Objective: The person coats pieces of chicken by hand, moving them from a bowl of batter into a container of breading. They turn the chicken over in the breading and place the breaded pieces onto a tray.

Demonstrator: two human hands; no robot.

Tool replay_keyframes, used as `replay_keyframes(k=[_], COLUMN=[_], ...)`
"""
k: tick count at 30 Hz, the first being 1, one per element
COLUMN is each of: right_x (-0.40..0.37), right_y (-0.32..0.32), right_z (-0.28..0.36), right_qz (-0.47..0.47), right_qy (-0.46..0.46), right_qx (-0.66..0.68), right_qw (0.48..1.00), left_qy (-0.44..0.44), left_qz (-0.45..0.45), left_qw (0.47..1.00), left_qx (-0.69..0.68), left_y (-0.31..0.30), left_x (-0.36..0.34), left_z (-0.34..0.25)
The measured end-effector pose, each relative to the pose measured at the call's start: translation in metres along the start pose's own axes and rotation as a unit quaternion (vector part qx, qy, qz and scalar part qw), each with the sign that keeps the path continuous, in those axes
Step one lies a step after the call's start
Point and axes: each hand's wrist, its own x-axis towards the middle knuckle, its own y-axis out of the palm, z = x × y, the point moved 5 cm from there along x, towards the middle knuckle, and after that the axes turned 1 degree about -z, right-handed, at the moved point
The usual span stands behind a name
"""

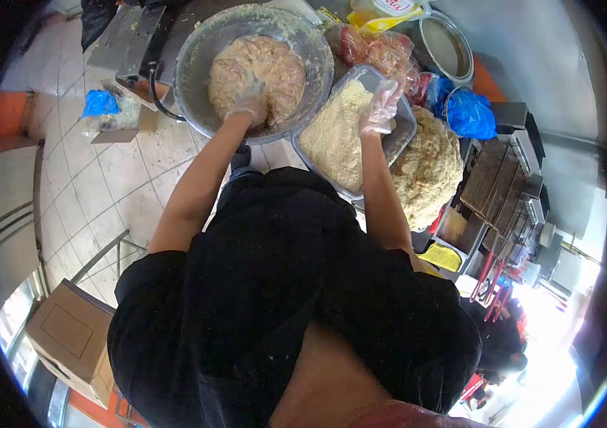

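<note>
My left hand [249, 107], in a clear glove, reaches into a large metal bowl [189, 89]. Its coated fingers look stretched out and partly sunk in a pale, batter-covered mass of what looks like raw meat pieces [286, 75]. Batter streaks the bowl's inner wall. Over the right side of a grey plastic tub [405, 121] is my right hand [380, 108], also gloved, with crumbs on the glove. Its fingers are extended, and I see nothing clearly held. Pale yellow breading crumbs [332, 139] fill much of the tub.
A big heap of crumbs [428, 167] lies right of the tub. Beyond it are plastic-wrapped reddish packs [375, 50], a blue bag [471, 114] and a round metal pot [446, 46]. Cardboard boxes [68, 335] stand at lower left. Another person [496, 335] is at lower right.
</note>
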Motion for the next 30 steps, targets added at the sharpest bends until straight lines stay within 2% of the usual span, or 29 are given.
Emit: replay_keyframes(k=[1,2,3,4,6,7,8,11,12,13,14,15,16,17,18,19,20,21,22,23,24,25,26,27,29,30], right_x=[-0.013,-0.034,-0.044,-0.043,-0.012,-0.009,0.000,-0.006,-0.021,-0.043,-0.070,-0.072,-0.063,-0.055,-0.040,-0.026,-0.026,-0.029,-0.033,-0.034,-0.035,-0.040,-0.069,-0.067,-0.044,-0.040], right_y=[-0.001,-0.001,0.001,-0.003,0.004,-0.003,-0.005,-0.003,0.005,0.004,0.000,0.011,0.010,0.005,-0.004,-0.018,-0.015,-0.006,0.005,0.017,0.026,0.027,0.030,0.027,0.022,0.019], right_z=[-0.012,-0.044,-0.047,-0.026,-0.025,-0.024,0.008,0.057,0.043,0.023,-0.009,0.014,0.022,-0.003,-0.032,-0.050,-0.049,-0.046,-0.044,-0.039,-0.035,-0.028,-0.017,-0.020,-0.030,-0.030], right_qz=[-0.001,0.074,0.144,0.146,0.125,0.108,0.093,0.073,0.128,0.125,0.154,0.184,0.352,0.357,0.234,0.055,0.056,0.103,0.146,0.182,0.207,0.223,0.416,0.411,0.319,0.285], right_qy=[-0.001,0.045,0.089,-0.042,-0.052,-0.053,-0.058,-0.113,-0.054,-0.052,-0.052,-0.056,0.001,0.001,0.027,0.043,0.043,0.036,0.027,0.014,0.000,-0.008,-0.007,-0.002,0.049,-0.069], right_qx=[0.001,-0.214,-0.417,-0.337,-0.381,-0.430,-0.348,-0.349,-0.480,-0.481,-0.519,-0.554,-0.672,-0.671,-0.324,0.091,0.092,-0.129,-0.344,-0.539,-0.707,-0.840,-0.667,-0.667,-0.542,-0.702], right_qw=[1.000,0.973,0.893,0.929,0.915,0.895,0.931,0.927,0.866,0.866,0.839,0.810,0.651,0.650,0.916,0.993,0.993,0.986,0.927,0.822,0.676,0.495,0.618,0.621,0.776,0.649], left_qy=[0.007,0.017,0.029,0.038,0.042,0.025,0.008,-0.026,-0.025,-0.001,0.025,0.026,0.017,0.007,0.005,0.013,0.021,0.021,0.031,0.042,0.040,0.047,0.058,0.070,0.091,0.095], left_qz=[0.010,0.020,0.028,0.033,0.040,0.158,0.264,0.297,0.297,0.271,0.245,0.240,0.184,0.139,0.149,0.170,0.189,0.191,0.157,0.121,0.120,0.119,0.121,0.117,0.106,0.109], left_qw=[1.000,1.000,0.999,0.999,0.998,0.987,0.964,0.954,0.954,0.962,0.968,0.969,0.982,0.990,0.988,0.984,0.980,0.980,0.985,0.988,0.988,0.988,0.988,0.988,0.988,0.987], left_qx=[-0.001,-0.001,-0.001,-0.002,-0.003,0.018,0.039,0.010,0.011,0.032,0.053,0.053,0.045,0.034,0.033,0.042,0.051,0.051,0.069,0.088,0.089,0.085,0.081,0.079,0.072,0.071], left_y=[0.001,0.001,0.001,-0.002,-0.016,-0.015,-0.017,-0.015,-0.015,-0.017,-0.017,-0.011,-0.010,-0.004,-0.002,-0.010,-0.017,-0.022,-0.030,-0.037,-0.035,-0.031,-0.024,-0.020,-0.021,-0.020], left_x=[-0.002,-0.005,-0.005,-0.001,0.002,0.000,0.001,0.002,0.002,0.004,0.006,0.009,0.016,0.010,0.000,0.003,0.006,0.002,-0.004,-0.005,-0.003,-0.004,-0.005,-0.001,0.010,0.008], left_z=[0.001,0.000,-0.002,-0.002,-0.003,-0.005,-0.007,-0.010,-0.010,-0.012,-0.015,-0.013,-0.007,-0.003,-0.004,-0.007,-0.010,-0.014,-0.018,-0.020,-0.018,-0.015,-0.015,-0.013,-0.013,-0.015])
